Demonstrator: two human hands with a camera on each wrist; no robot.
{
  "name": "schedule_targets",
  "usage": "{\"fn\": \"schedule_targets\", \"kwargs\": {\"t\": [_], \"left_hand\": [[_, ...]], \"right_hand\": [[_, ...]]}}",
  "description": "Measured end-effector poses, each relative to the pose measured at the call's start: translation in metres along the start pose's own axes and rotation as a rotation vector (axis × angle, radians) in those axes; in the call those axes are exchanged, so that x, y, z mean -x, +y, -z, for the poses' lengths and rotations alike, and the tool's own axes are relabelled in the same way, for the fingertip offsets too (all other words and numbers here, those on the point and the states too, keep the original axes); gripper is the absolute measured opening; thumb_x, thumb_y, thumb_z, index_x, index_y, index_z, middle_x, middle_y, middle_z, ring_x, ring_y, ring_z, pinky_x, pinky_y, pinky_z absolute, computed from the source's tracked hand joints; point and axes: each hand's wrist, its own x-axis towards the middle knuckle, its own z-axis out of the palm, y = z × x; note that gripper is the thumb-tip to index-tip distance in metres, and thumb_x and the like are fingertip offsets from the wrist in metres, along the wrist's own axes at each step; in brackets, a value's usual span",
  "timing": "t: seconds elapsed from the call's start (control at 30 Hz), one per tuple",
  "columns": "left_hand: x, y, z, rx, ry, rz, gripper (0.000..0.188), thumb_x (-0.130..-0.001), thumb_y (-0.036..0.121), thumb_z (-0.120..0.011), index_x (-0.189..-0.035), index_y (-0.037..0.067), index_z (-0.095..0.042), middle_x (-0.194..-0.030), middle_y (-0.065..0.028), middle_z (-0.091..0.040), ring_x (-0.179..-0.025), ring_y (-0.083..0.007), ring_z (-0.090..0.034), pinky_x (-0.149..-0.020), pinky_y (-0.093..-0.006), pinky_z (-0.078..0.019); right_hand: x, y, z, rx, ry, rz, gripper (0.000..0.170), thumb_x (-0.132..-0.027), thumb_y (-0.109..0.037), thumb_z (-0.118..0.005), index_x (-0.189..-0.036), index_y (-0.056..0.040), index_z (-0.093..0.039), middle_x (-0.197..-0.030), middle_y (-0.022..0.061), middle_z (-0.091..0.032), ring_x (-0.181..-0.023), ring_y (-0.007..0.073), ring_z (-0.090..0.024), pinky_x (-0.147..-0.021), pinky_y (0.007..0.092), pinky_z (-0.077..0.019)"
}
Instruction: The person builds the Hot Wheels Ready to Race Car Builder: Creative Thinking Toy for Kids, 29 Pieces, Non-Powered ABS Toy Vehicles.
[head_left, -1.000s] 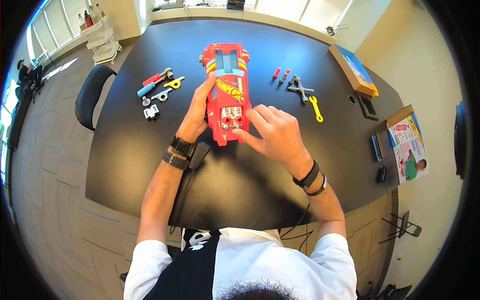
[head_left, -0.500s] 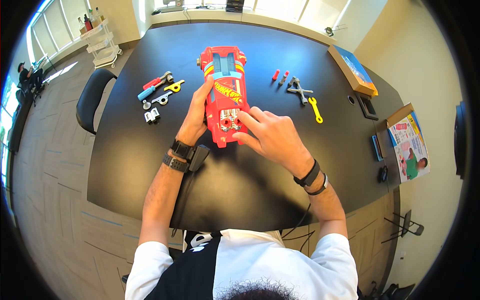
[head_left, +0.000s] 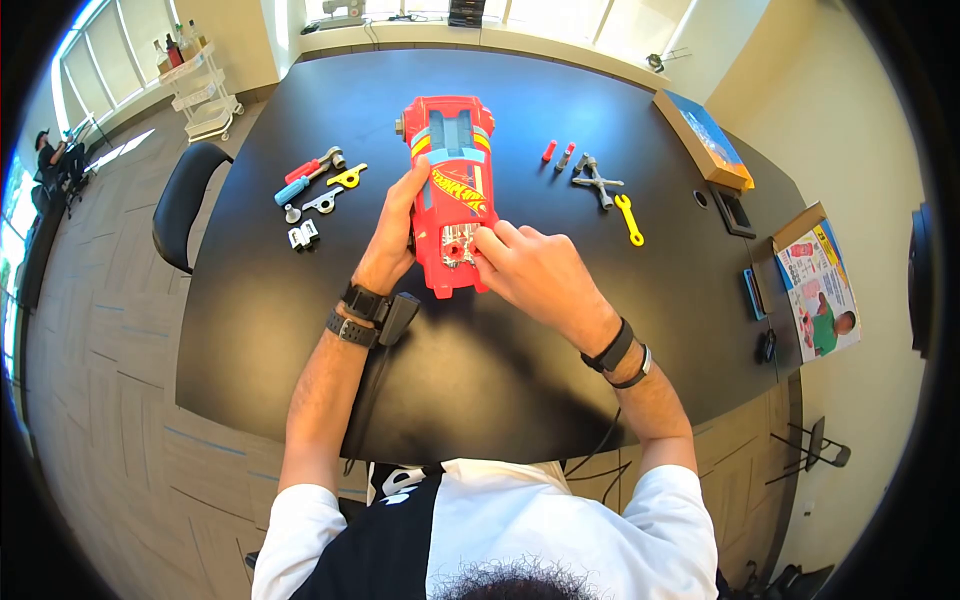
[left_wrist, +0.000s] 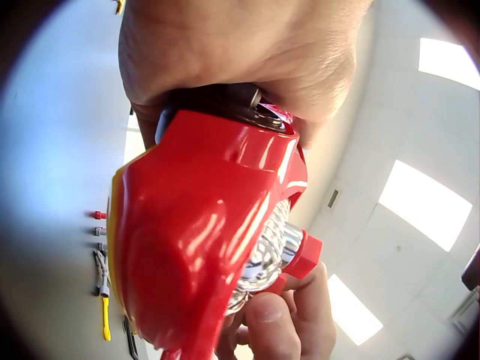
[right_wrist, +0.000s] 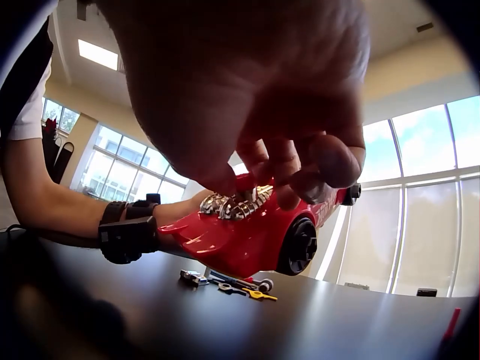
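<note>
The red toy car (head_left: pixel 448 180), with a chrome engine (head_left: pixel 458 243) near its lower end, is held up over the table. My left hand (head_left: pixel 392 225) grips its left side, thumb along the body; the left wrist view shows that hand (left_wrist: pixel 240 45) around the car's underside. On the engine's right side, my right hand (head_left: pixel 545 275) pinches a small red piece, mostly covered by the fingers. Another red hexagonal piece (left_wrist: pixel 304 255) stands out from the chrome in the left wrist view. In the right wrist view, the right hand (right_wrist: pixel 255 97) curls over the engine (right_wrist: pixel 236 204).
Left on the table (head_left: pixel 300 380) are toy screwdrivers (head_left: pixel 305 180), a yellow piece (head_left: pixel 347 176), a grey piece (head_left: pixel 322 200) and a white-grey block (head_left: pixel 303 235). Right are small bolts (head_left: pixel 564 158), a grey cross wrench (head_left: pixel 599 183), a yellow wrench (head_left: pixel 629 220) and boxes (head_left: pixel 705 140).
My right thumb and fingers have closed together over the engine's right red piece, which showed uncovered a second ago. The left hand keeps its grip on the car, which has barely shifted.
</note>
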Motion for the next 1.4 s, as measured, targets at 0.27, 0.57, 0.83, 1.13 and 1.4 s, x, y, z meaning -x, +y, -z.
{"fn": "schedule_targets", "kwargs": {"t": [0.27, 0.57, 0.83, 1.13, 1.4], "left_hand": [[0.003, 0.000, -0.004, -0.008, 0.007, 0.009, 0.060, -0.114, 0.053, -0.056, -0.141, -0.001, -0.061, -0.129, -0.0128, -0.074, -0.110, -0.0175, -0.076, -0.096, -0.0353, -0.0634], [0.001, -0.004, -0.003, 0.024, -0.024, 0.017, 0.060, -0.114, 0.053, -0.055, -0.141, -0.001, -0.061, -0.131, -0.0136, -0.074, -0.112, -0.0189, -0.076, -0.097, -0.0368, -0.0634], [0.002, 0.002, -0.006, 0.097, 0.014, -0.013, 0.068, -0.116, 0.059, -0.044, -0.151, 0.002, -0.055, -0.140, -0.0134, -0.070, -0.125, -0.0227, -0.072, -0.109, -0.0415, -0.0580], [-0.007, -0.007, -0.007, 0.088, 0.061, -0.007, 0.062, -0.117, 0.047, -0.040, -0.157, 0.002, -0.049, -0.153, -0.0106, -0.060, -0.143, -0.0249, -0.058, -0.122, -0.0451, -0.0449], [0.004, 0.005, -0.019, -0.108, 0.075, -0.044, 0.054, -0.112, 0.031, -0.065, -0.159, 0.008, -0.048, -0.152, -0.0080, -0.058, -0.136, -0.0200, -0.061, -0.108, -0.0444, -0.0584]], "right_hand": [[-0.004, -0.004, 0.005, -0.011, -0.054, -0.051, 0.022, -0.098, -0.029, -0.074, -0.108, -0.0107, -0.065, -0.088, 0.0056, -0.066, -0.071, 0.0223, -0.072, -0.054, 0.0376, -0.0557], [0.000, -0.001, -0.002, -0.224, 0.007, -0.088, 0.025, -0.099, -0.030, -0.073, -0.104, -0.0071, -0.063, -0.082, 0.0102, -0.067, -0.069, 0.0267, -0.073, -0.056, 0.0406, -0.0558], [0.016, 0.017, -0.031, -1.014, -0.020, -0.715, 0.040, -0.116, -0.045, -0.056, -0.120, -0.0053, -0.061, -0.093, 0.0071, -0.070, -0.080, 0.0151, -0.073, -0.069, 0.0386, -0.0594], [0.006, 0.033, -0.057, -2.161, 0.031, -0.875, 0.053, -0.120, -0.046, -0.042, -0.158, -0.0093, -0.047, -0.154, 0.0118, -0.061, -0.134, 0.0269, -0.067, -0.115, 0.0501, -0.0562], [0.004, 0.053, -0.067, -2.392, -0.012, -0.944, 0.063, -0.114, -0.054, -0.051, -0.151, -0.0016, -0.053, -0.142, 0.0171, -0.068, -0.118, 0.0261, -0.074, -0.100, 0.0462, -0.0646]]}}
